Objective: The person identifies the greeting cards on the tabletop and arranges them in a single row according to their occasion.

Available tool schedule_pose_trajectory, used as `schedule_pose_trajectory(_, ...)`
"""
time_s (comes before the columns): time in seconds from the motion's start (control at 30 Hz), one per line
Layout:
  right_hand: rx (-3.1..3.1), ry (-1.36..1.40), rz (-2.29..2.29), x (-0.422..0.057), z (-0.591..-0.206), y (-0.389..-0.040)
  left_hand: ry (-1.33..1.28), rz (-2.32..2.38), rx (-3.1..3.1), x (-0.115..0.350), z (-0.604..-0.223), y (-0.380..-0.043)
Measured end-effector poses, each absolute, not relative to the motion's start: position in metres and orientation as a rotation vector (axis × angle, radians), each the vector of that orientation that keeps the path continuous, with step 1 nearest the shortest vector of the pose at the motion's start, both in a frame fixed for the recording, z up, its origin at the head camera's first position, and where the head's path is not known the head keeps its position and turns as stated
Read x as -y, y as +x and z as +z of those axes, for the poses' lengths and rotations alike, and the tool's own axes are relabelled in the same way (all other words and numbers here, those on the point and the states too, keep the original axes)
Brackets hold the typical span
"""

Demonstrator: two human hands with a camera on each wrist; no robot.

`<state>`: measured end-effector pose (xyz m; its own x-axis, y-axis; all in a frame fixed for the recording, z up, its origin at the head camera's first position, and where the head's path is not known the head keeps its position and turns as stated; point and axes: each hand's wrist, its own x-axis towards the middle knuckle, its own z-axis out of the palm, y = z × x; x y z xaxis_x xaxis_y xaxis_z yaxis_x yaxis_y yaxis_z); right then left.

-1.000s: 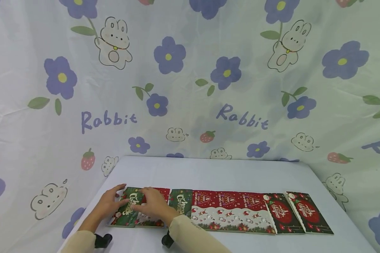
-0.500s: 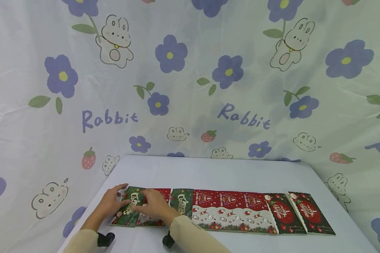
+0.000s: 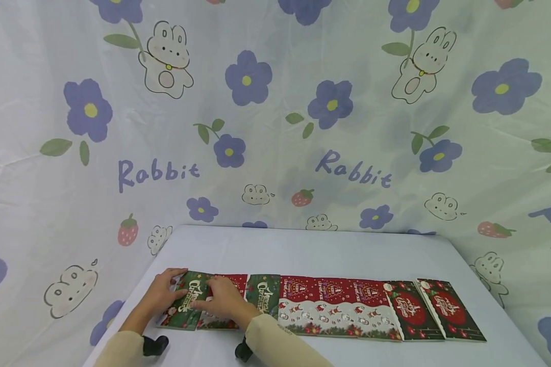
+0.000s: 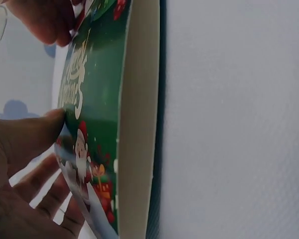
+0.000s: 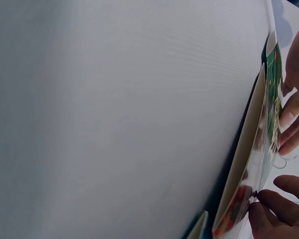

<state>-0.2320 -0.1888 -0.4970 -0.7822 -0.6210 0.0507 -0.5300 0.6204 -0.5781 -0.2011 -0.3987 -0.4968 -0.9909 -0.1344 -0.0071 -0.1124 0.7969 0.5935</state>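
Observation:
A green Christmas booklet (image 3: 187,306) lies at the left end of a row, its cream page edge showing in the left wrist view. My left hand (image 3: 158,296) grips it at its left side, thumb (image 4: 52,122) on the cover and fingers around the edge. Beside it lies a red and white booklet (image 3: 216,321), partly covered by my right hand (image 3: 228,302). The right fingers rest extended on that red booklet, while the thumb reaches left over the green cover. In the right wrist view the right fingertips (image 5: 261,196) touch the printed surface.
To the right the row continues with another green booklet (image 3: 268,295), several red and white booklets (image 3: 335,311) and two dark ones with red circles (image 3: 410,311). All lie on a white table (image 3: 312,250). A rabbit-and-flower curtain (image 3: 275,127) hangs behind.
The left fingers have shifted slightly at the green booklet's far left corner. The right hand and the row of booklets stay nearly still.

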Motion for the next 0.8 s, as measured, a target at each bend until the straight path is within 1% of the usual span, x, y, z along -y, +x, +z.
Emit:
schedule_pose_trajectory(0.4,-2.672,-0.985,-0.895,0.1858,-0.4949,-0.231,0.273,-0.98,2.889,0.3965,-0.4967,-0.2058)
schedule_pose_trajectory(0.8,-2.654,-0.97,-0.937,0.1864,-0.4989,-0.2333,0.26,-1.011,2.835,0.401,-0.4986,-0.2047)
